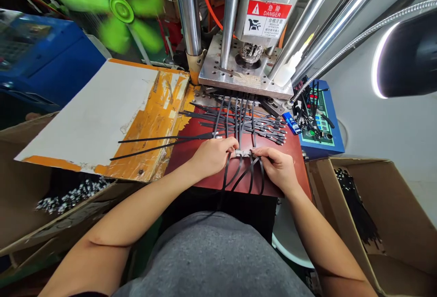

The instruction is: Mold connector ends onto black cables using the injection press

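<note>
Head view: looks partway done. Shows several black cables [228, 119] laid across slim metal bar [243, 153], toward counter's [297, 151] front edge; leaves loose cable pile [273, 132] between bar and back edge. Pinches bar's left end with left hand's [213, 155] fingers, right end with right hand's [279, 168], possibly catching a cable; can't tell exact contact.

Your left hand [216, 153] had room over the white board [92, 105], past two thin black straps [164, 138]. Your right hand [279, 168] had bare red table [297, 151] beside it, then a brown box [406, 197]. Ahead, the metal plate [218, 67] and shiny poles [187, 14] blocked you.
</note>
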The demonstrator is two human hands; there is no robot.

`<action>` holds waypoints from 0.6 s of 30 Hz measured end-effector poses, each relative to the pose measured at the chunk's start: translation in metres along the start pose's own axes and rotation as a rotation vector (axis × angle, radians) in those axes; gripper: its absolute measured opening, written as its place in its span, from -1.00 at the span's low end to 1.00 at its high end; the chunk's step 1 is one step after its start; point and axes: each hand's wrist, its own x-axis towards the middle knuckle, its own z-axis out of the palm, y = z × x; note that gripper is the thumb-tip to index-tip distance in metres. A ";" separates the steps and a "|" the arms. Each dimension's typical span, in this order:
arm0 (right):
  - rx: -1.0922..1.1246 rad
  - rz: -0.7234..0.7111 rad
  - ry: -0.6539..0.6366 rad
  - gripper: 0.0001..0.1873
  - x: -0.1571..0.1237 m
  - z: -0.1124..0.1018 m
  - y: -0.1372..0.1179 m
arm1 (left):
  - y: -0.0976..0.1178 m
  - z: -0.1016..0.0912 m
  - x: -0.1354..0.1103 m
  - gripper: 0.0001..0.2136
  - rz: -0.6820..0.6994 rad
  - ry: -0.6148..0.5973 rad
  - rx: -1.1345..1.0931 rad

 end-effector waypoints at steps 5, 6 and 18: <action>-0.042 -0.099 -0.065 -0.78 0.002 -0.003 -0.002 | 0.007 0.004 0.002 -0.86 0.008 -0.033 0.260; -0.056 -0.104 -0.077 -0.77 0.001 -0.006 -0.001 | 0.005 0.003 0.000 -0.83 0.032 -0.040 0.266; -0.223 -0.001 0.294 -0.72 -0.006 -0.040 -0.011 | -0.060 -0.052 0.011 -0.89 -0.144 -0.065 0.389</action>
